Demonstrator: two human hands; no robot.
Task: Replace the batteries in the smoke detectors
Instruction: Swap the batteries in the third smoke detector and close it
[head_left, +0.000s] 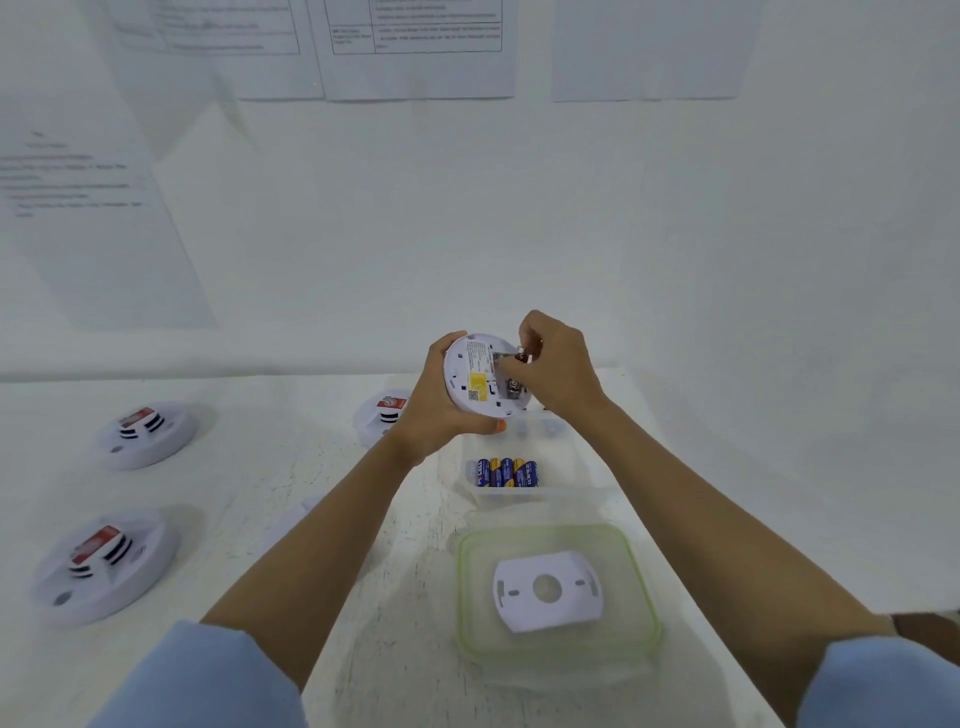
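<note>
White desk (249, 467) beneath the left grip (434, 402) and the right grip (558, 371), scuffed with dark speckles. Just below the grips and a little toward the person, a clear plastic container (571, 493), open-topped, standing on the desk. Nearer still, just beside it, a clear lid (461, 587) with a pale green rim, lying flat. Far above and beyond the grips, paper on the white wall (519, 234): a left sheet (223, 52) with ruled lines, a middle sheet (415, 67) with boxed table rows, a right sheet (649, 52) looking plain, print too blurred to read. Well off to the left of the grips, a side sheet (78, 223) with several lines of blurred text.
</note>
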